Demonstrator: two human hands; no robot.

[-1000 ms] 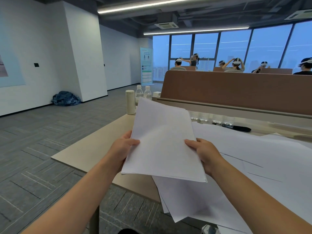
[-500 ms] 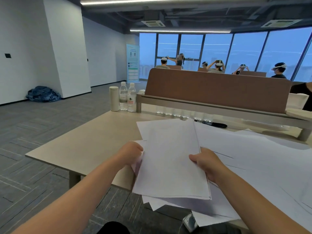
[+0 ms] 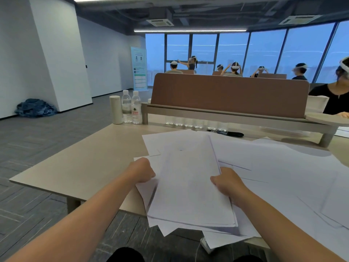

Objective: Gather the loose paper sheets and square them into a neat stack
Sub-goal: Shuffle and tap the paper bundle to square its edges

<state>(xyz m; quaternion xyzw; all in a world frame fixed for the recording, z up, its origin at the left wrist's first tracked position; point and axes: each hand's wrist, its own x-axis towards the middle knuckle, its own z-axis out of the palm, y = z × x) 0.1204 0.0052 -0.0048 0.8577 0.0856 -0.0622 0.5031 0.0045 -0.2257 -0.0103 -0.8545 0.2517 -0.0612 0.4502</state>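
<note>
My table (image 3: 79,161) is a plain beige top. Loose paper sheets (image 3: 273,167) cover most of the right half, a few hanging off the near edge. Far left corner's got a white canister (image 3: 115,110) and two water bottles (image 3: 132,108) side by side. A black marker (image 3: 234,134) lies near the back.

White walls (image 3: 47,53); grey carpet-tile floor (image 3: 37,157); beige desk (image 3: 85,161) with brown divider panel (image 3: 226,93); full-height windows (image 3: 264,52), blue outside; dark open ceiling, strip light (image 3: 188,30), air vent (image 3: 159,22); standing banner (image 3: 139,69) near the windows; blue bundle (image 3: 35,110) against the wall.
</note>
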